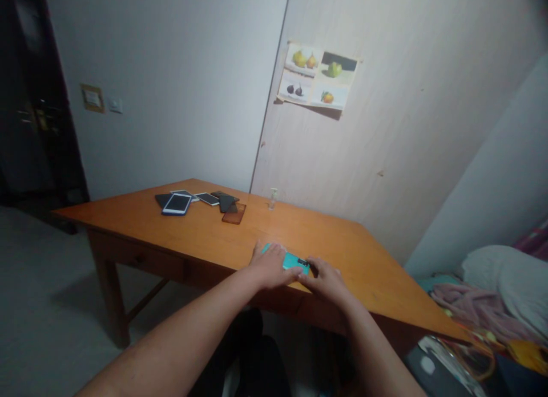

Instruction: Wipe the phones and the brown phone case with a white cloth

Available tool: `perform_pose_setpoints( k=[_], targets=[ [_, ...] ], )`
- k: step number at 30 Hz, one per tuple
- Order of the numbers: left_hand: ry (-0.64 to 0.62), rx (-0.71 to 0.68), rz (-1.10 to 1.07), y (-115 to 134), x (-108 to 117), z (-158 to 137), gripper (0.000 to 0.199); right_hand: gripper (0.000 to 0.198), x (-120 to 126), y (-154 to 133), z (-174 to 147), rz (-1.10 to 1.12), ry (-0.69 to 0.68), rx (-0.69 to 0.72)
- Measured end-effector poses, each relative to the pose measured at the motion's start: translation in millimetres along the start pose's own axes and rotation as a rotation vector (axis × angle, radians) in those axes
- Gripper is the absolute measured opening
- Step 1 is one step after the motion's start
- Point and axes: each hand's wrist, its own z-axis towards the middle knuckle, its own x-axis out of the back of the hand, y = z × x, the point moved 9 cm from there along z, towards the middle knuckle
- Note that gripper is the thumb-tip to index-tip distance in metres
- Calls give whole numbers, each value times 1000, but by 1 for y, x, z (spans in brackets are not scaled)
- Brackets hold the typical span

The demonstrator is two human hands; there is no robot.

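Note:
A turquoise phone (291,261) lies back up near the front edge of the wooden table, its dark camera block toward the right end. My left hand (269,266) is closed over its left part, fingers across the back and thumb along the near side. At the camera end, my right hand (324,278) grips the corner between thumb and curled fingers. The two thumbs almost meet at the near edge. Much of the phone's left half is hidden under my left hand.
On the wooden table (334,237), a white-framed tablet (177,203), a brown translucent phone case (234,214) and several dark and white phones or cases lie at the back left. A small clear pump bottle (273,199) stands near the wall. Bedding (479,300) is at the right.

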Motion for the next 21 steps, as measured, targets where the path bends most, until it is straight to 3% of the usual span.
perform_pose_setpoints(
  k=[4,7,13,17,21],
  targets=[
    [-5,-149,-49,35,-6,-10,79,61,-4,4,3,21,-10,7],
    [-15,-176,-118,36,-2,-13,70,60,-6,7,3,24,-6,9],
    [99,-74,-203,-15,24,-5,67,67,-7,8,2,7,-11,-7],
    [30,11,-113,-48,22,-1,80,69,-6,9,4,19,-16,-10],
    [-14,-13,-78,-58,21,4,77,61,-1,11,12,41,-17,-10]
  ],
)
